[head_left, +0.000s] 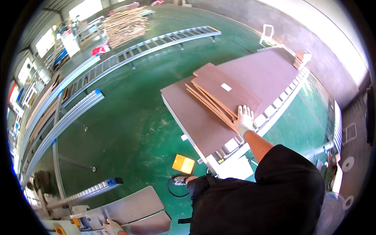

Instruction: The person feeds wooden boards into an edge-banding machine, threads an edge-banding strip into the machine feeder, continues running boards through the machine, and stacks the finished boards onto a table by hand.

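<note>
My right hand (244,119), in a pale glove, lies with fingers spread on the near end of stacked brown boards (216,88); the top board has a white label. The stack rests slightly askew on a long brown-topped table (184,125) with a row of rollers along its right side. Down at the lower left, my left hand (111,227), also gloved, rests on a metal machine (133,205), fingers apart and slightly bent. A red button on a yellow housing (60,230) is farther left on that machine.
Roller conveyors (141,51) and metal rails (78,113) run along the left and back. A pile of wooden strips (123,25) stands behind them. An orange box (183,163) and a cable lie on the green floor by my foot. A wall (325,66) bounds the right.
</note>
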